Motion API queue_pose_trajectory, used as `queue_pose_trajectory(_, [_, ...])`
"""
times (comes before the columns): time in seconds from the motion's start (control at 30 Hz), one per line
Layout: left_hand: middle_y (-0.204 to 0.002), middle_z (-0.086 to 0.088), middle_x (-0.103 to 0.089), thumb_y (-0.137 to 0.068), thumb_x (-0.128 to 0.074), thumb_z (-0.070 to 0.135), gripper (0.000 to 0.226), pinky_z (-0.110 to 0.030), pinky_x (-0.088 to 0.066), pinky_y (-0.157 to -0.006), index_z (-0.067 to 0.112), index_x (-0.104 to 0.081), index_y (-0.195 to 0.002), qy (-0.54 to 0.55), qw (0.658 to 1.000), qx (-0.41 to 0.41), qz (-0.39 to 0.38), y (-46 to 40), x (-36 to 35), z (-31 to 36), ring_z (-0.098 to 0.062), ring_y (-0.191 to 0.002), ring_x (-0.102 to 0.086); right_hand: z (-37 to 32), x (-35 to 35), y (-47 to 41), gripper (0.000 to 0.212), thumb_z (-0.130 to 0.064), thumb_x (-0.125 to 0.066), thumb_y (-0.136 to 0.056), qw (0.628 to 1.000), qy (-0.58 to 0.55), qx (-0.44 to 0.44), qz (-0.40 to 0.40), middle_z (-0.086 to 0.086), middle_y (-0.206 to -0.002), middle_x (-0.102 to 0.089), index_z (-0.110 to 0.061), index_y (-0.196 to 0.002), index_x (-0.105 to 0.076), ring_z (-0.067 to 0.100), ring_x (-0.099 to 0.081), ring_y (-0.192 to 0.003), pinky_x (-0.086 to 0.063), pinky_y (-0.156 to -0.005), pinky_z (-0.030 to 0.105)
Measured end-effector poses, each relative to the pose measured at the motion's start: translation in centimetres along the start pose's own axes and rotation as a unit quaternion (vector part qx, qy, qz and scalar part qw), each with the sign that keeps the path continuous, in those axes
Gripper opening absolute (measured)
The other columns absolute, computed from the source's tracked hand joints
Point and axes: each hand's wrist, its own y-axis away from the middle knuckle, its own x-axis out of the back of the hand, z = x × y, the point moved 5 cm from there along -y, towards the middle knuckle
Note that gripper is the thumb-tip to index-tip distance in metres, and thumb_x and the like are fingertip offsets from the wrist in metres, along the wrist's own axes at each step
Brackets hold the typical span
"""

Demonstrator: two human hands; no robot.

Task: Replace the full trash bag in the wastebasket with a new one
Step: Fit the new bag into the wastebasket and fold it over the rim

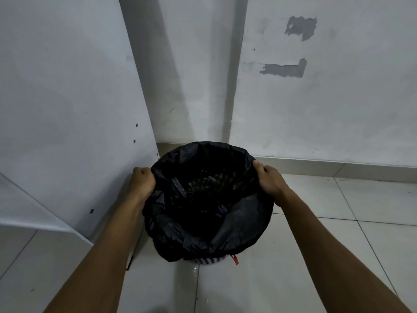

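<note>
Standing on the tiled floor (316, 245) by the white wall (316, 109), the bin (208, 260) wore a black bag (203, 222) over its rim. Your left hand (143, 179) and right hand (269, 179) each gripped the bag's edge with curled fingers.

Looks like plain indoor room corner, home or small office, can't tell which. Glossy white floor tiles (316, 256), tile skirting along base of scuffed white wall (338, 109) with grey patched spots (284, 70). White laminate furniture panel (67, 109) on left, screw heads showing. Small perforated wastebasket (208, 260) with black liner on floor.
</note>
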Motion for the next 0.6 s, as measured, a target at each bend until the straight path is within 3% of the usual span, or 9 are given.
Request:
queue_pose_trajectory(0.07, [-0.123, -0.027, -0.059, -0.096, -0.026, 0.022, 0.041, -0.030, -0.039, -0.074, -0.004, -0.057, -0.096, 0.006, 1.000, -0.011, -0.015, 0.14, 0.22, -0.20, -0.028, -0.092, -0.058, -0.55, -0.40, -0.24, 0.059, -0.052, -0.038, -0.103, 1.000, 0.010, 0.008, 0.009, 0.017, -0.110, -0.066, 0.000, -0.106, -0.066, 0.032, -0.062, -0.104, -0.048, -0.097, 0.044])
queue_pose_trajectory(0.1, [-0.126, -0.027, -0.058, -0.098, -0.024, 0.029, 0.046, -0.031, -0.044, -0.081, -0.001, -0.059, -0.096, 0.004, 1.000, -0.019, -0.023, 0.34, 0.28, -0.14, -0.028, -0.095, -0.058, -0.81, -0.47, -0.29, 0.056, -0.050, -0.039, -0.103, 0.999, 0.021, 0.017, 0.019, 0.016, -0.104, -0.066, 0.000, -0.101, -0.065, 0.031, -0.061, -0.098, -0.048, -0.091, 0.041])
queue_pose_trajectory(0.17, [-0.137, -0.021, -0.054, -0.099, -0.017, 0.051, 0.069, -0.042, -0.040, -0.106, 0.002, -0.058, -0.126, -0.018, 0.999, -0.020, -0.040, 0.50, 0.39, -0.18, -0.033, -0.119, -0.055, -1.01, -0.59, -0.54, 0.048, -0.049, -0.042, -0.101, 0.997, 0.043, 0.041, 0.039, 0.008, -0.091, -0.064, -0.006, -0.093, -0.060, 0.026, -0.059, -0.087, -0.045, -0.081, 0.036])
queue_pose_trajectory(0.23, [-0.141, -0.021, -0.052, -0.097, -0.014, 0.063, 0.081, -0.045, -0.036, -0.112, 0.004, -0.053, -0.136, -0.046, 0.997, -0.022, -0.053, 0.53, 0.36, 0.06, -0.035, -0.127, -0.050, -0.73, -0.64, -0.76, 0.051, -0.057, -0.045, -0.095, 0.998, 0.029, 0.044, 0.043, 0.002, -0.098, -0.066, -0.010, -0.104, -0.061, 0.021, -0.062, -0.091, -0.048, -0.084, 0.035])
queue_pose_trajectory(0.3, [-0.136, -0.024, -0.055, -0.100, -0.018, 0.059, 0.078, -0.042, -0.039, -0.109, -0.002, -0.056, -0.132, -0.058, 0.997, -0.023, -0.053, 0.51, 0.31, 0.30, -0.036, -0.123, -0.053, -0.67, -0.54, -0.88, 0.060, -0.061, -0.045, -0.092, 0.997, 0.032, 0.046, 0.046, 0.007, -0.107, -0.071, -0.008, -0.111, -0.067, 0.025, -0.066, -0.099, -0.052, -0.090, 0.038])
queue_pose_trajectory(0.4, [-0.129, -0.023, -0.059, -0.102, -0.023, 0.055, 0.073, -0.037, -0.043, -0.103, -0.004, -0.057, -0.128, -0.034, 0.998, -0.016, -0.044, 0.52, 0.17, 0.01, -0.035, -0.117, -0.057, -0.97, -0.49, -0.60, 0.050, -0.048, -0.048, -0.100, 0.997, 0.046, 0.048, 0.036, 0.014, -0.093, -0.073, -0.004, -0.092, -0.070, 0.031, -0.067, -0.094, -0.052, -0.086, 0.042])
queue_pose_trajectory(0.5, [-0.121, -0.016, -0.061, -0.103, -0.021, 0.047, 0.063, -0.035, -0.044, -0.100, 0.001, -0.061, -0.122, -0.001, 0.999, -0.006, -0.050, 0.49, 0.17, 0.11, -0.031, -0.110, -0.058, -1.15, -0.30, -0.31, 0.052, -0.049, -0.048, -0.101, 0.999, 0.035, 0.027, 0.030, 0.014, -0.092, -0.069, -0.002, -0.091, -0.067, 0.030, -0.065, -0.092, -0.047, -0.078, 0.035])
queue_pose_trajectory(0.6, [-0.099, -0.014, -0.059, -0.100, -0.021, 0.038, 0.049, -0.032, -0.045, -0.084, 0.005, -0.058, -0.099, 0.057, 0.995, 0.032, -0.079, -0.04, -0.21, 0.73, -0.028, -0.087, -0.056, -1.11, -0.34, -0.22, 0.054, -0.047, -0.046, -0.102, 0.999, 0.030, 0.017, -0.005, 0.013, -0.092, -0.067, 0.003, -0.095, -0.067, 0.026, -0.062, -0.088, -0.041, -0.074, 0.031])
